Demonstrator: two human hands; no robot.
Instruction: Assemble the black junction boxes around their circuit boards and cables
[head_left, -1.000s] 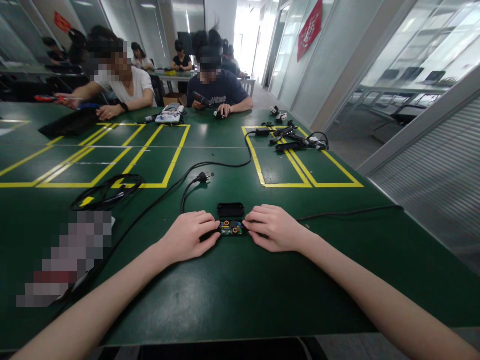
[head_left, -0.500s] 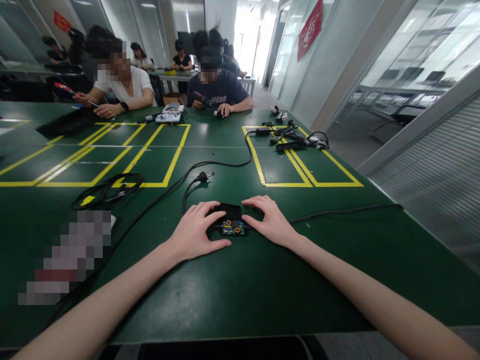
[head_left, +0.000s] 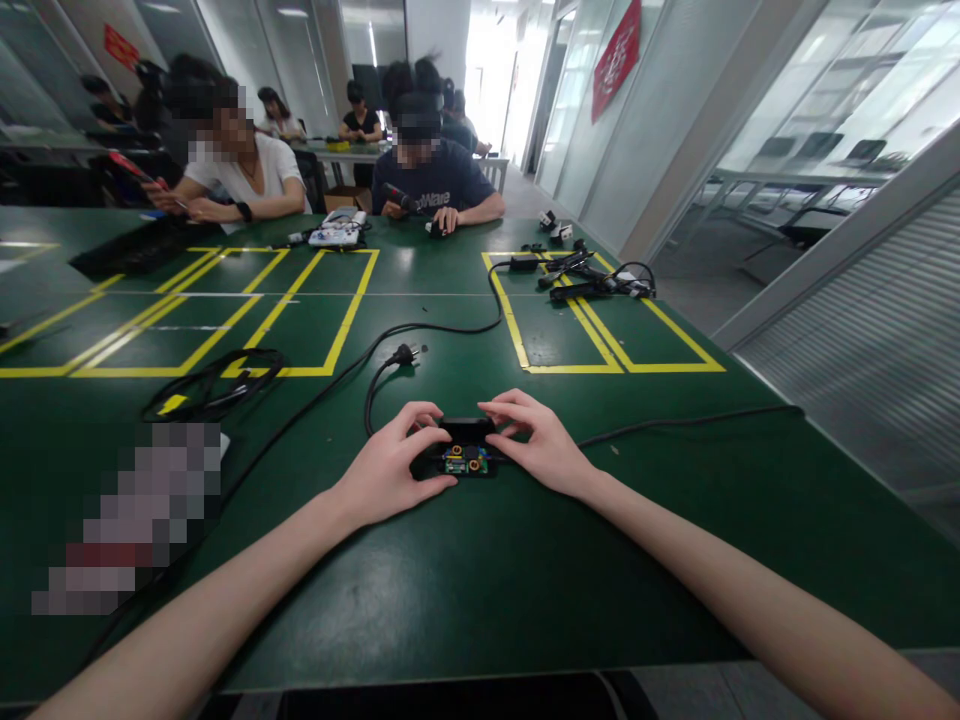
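Note:
In front of me on the table lies an opened black power adapter case, its lower half holding a small circuit board (head_left: pixel 466 460) with copper-wound ring coils. Behind the board the black case cover (head_left: pixel 468 430) stands tilted up along the far edge. My left hand (head_left: pixel 390 462) grips the cover's left end between thumb and fingers. At the right end, my right hand (head_left: pixel 538 442) pinches the cover likewise. A black cable (head_left: pixel 697 418) leads off to the right. From the left side a shorter cord runs up to a plug (head_left: pixel 406 354).
A coiled black cable (head_left: pixel 214 385) lies left, above a blurred-out object (head_left: pixel 142 520). Another black cable (head_left: pixel 330 385) crosses the table to a black adapter (head_left: pixel 523 262). Black parts (head_left: pixel 581 285) are piled at the back right. Two people sit across the green table (head_left: pixel 480 590).
The cover, lying flatter before, has tipped up toward upright behind the board. My fingers have closed in on its two ends.

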